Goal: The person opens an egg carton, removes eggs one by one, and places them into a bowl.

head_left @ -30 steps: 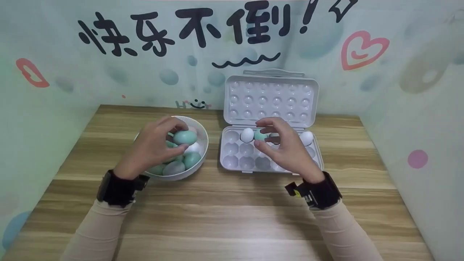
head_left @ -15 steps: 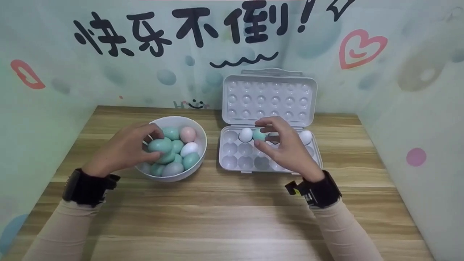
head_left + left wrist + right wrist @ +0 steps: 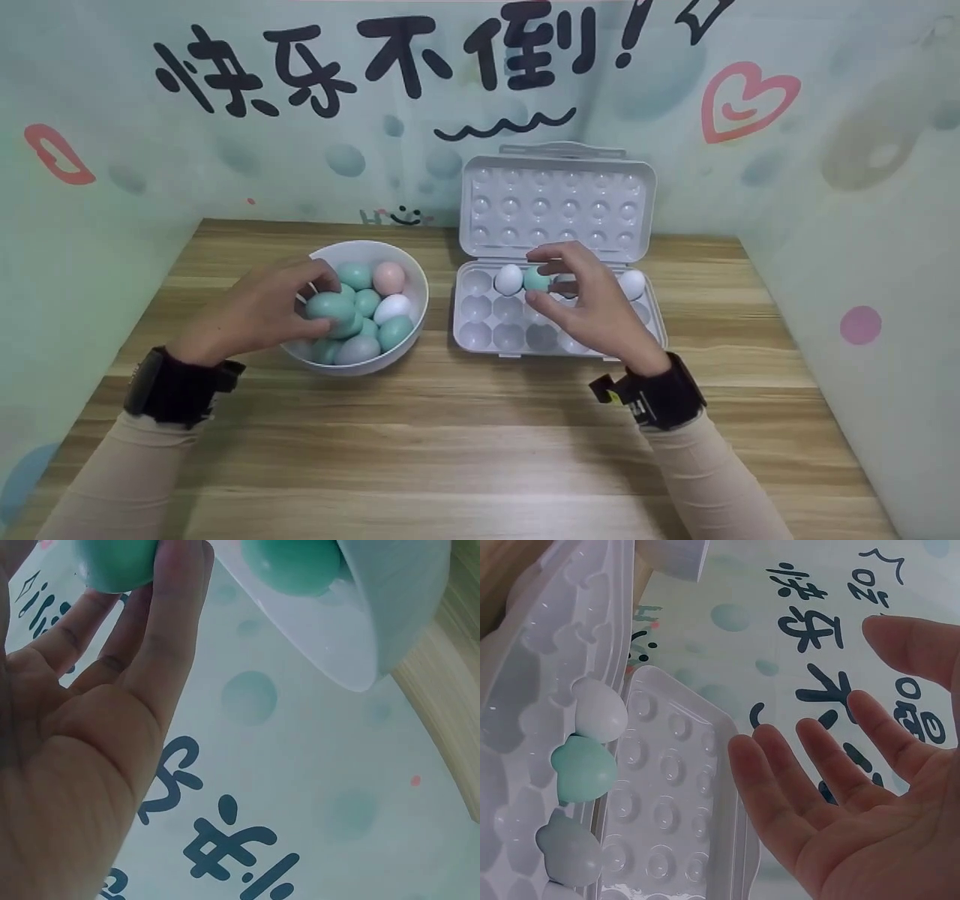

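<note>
My left hand [image 3: 251,311] pinches a green egg [image 3: 330,306] between thumb and fingers, above the left side of a white bowl [image 3: 421,296]. In the left wrist view the held egg [image 3: 116,564] shows at the fingertips. Green, white, grey and pink eggs fill the bowl. Over an opened plastic egg box [image 3: 476,309] hovers my right hand [image 3: 600,315], fingers loosely bent and holding nothing. The box's back row has a white egg [image 3: 508,280], a green egg [image 3: 536,279], a grey egg [image 3: 571,851] and another white egg [image 3: 633,284]. The right hand hides some cups.
The box's dimpled lid [image 3: 555,196] stands raised against the printed backdrop [image 3: 292,180], its handle at the top. Bowl and box sit side by side on a wooden table [image 3: 420,450], with a gap between them. Printed side walls flank the table.
The left hand has moved left across the bowl; the green egg it pinches went with it, baring a pink and other eggs. During the last half second, little shifted. My right hand stayed put.
</note>
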A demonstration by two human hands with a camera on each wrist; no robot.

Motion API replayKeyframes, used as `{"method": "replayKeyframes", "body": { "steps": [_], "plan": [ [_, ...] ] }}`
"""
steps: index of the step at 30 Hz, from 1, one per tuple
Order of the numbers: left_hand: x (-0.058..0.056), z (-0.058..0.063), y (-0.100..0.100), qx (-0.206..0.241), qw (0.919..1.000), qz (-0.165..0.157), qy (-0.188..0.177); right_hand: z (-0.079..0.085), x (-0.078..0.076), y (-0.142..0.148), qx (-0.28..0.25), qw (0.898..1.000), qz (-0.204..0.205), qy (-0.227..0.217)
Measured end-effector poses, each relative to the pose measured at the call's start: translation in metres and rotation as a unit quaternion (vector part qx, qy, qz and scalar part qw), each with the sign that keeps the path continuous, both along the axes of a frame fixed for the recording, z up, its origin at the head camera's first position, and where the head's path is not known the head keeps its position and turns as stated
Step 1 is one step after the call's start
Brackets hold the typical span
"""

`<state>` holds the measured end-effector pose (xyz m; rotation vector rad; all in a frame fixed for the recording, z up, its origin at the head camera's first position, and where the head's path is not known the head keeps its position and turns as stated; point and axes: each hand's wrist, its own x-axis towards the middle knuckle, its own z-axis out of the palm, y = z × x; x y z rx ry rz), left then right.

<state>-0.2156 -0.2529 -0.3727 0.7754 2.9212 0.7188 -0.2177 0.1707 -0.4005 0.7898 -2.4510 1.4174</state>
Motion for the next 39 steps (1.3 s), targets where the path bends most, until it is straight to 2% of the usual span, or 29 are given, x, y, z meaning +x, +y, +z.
{"method": "replayKeyframes", "body": {
  "steps": [10, 15, 20, 27, 39],
  "plan": [
    [0.002, 0.007, 0.000, -0.037, 0.9985, -0.016, -0.036, -0.001, -0.001, 0.000, 0.004, 1.000, 0.001, -0.001],
    [0.001, 0.001, -0.003, -0.060, 0.9963, -0.023, -0.057, -0.001, -0.001, -0.001, 0.010, 1.000, -0.002, -0.001],
    [-0.001, -0.005, -0.009, -0.058, 0.9960, -0.009, -0.067, -0.001, 0.000, -0.002, 0.012, 1.000, -0.003, -0.004],
    [-0.005, -0.006, -0.013, -0.070, 0.9952, 0.015, -0.067, -0.001, -0.001, -0.001, 0.004, 1.000, -0.001, -0.003],
    [-0.004, -0.013, -0.012, -0.087, 0.9934, 0.040, -0.063, -0.002, -0.001, -0.001, 0.012, 1.000, -0.002, 0.000]
  ]
}}
